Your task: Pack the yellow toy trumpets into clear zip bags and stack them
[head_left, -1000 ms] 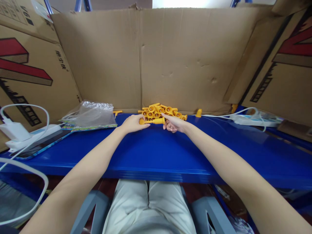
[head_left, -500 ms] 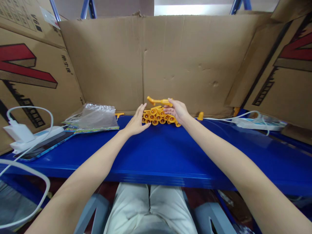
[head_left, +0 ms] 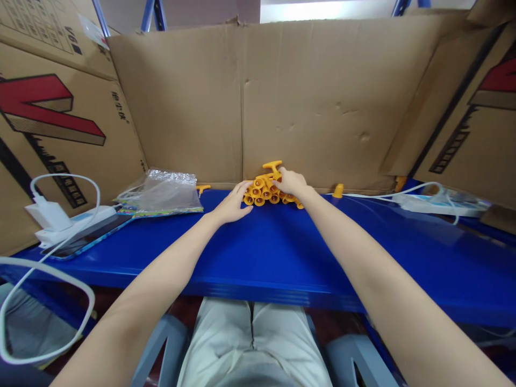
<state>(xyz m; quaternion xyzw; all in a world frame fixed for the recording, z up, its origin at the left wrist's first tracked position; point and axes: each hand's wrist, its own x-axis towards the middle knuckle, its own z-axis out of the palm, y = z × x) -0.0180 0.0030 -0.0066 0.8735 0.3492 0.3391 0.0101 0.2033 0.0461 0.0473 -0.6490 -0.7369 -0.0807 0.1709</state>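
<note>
1. A yellow T-piece [head_left: 273, 163] was held by the right hand [head_left: 292, 181] over the pile [head_left: 260, 194]; its crossbar was seen clearly, but its lower end was hidden.
2. The right grip was closed narrowly on this piece, with most fingertips concealed.
3. The left hand [head_left: 234, 205] was placed at the pile's left end, its grip wide, thumb and fingers parted; whether the pile was touched could not be told.
4. The pile was set on the bench [head_left: 262, 247], cup mouths facing forward; its rear pieces were hidden.
5. Beside the bag [head_left: 171, 193], another T-piece [head_left: 203, 187] was only partly made out.
6. Both arms were cut off below.
</note>
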